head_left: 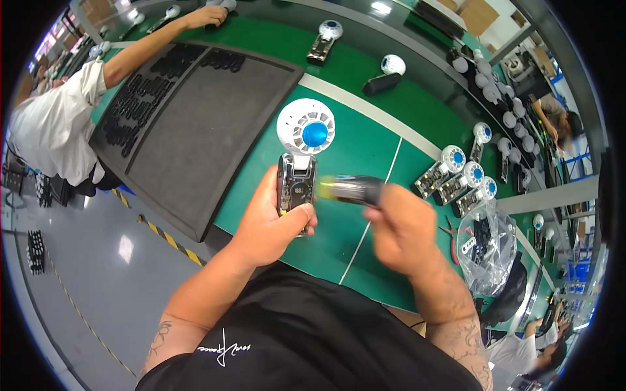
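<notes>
My left hand is wrapped round the dark, see-through handle of a handheld fan. The fan's round white head, with a blue centre, points away from me, and inner parts show through the handle. Just right of that handle my right hand is closed on a dark, rod-shaped tool. Motion smears the tool, so its exact kind cannot be made out; its yellow-green end faces the fan, and I cannot tell whether they touch.
Several similar fans lie to the right, beside red-handled pliers and a clear plastic bag of parts. A dark tray with black pieces fills the left. Beyond, more fans lie on a green strip, where a co-worker's arm reaches.
</notes>
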{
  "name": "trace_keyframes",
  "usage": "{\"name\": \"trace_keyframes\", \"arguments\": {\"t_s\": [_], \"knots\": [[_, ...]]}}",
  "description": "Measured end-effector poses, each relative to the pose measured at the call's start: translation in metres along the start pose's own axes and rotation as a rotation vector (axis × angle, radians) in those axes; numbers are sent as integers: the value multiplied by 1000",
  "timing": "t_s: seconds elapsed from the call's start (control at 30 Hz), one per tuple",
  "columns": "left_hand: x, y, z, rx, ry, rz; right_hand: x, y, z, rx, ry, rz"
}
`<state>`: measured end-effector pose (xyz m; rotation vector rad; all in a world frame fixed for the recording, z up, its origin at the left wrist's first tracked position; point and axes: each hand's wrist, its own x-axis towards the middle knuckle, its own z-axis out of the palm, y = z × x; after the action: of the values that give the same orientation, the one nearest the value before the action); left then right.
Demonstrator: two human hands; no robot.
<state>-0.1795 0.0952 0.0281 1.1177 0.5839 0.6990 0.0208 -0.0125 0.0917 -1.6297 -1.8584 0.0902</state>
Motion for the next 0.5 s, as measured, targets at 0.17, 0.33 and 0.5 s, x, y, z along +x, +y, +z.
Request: {"name": "trace_keyframes", "arguments": {"t_s": [0.17, 0.33, 0.5], "knots": [[0, 5, -4, -283, -120, -36, -24, 26, -4, -21, 20, 188], [2, -2, -8, -393, -157, -92, -47, 42, 19, 1, -192, 322], [9, -8, -14, -417, -128, -102, -45, 49, 41, -178, -57, 164]]}}
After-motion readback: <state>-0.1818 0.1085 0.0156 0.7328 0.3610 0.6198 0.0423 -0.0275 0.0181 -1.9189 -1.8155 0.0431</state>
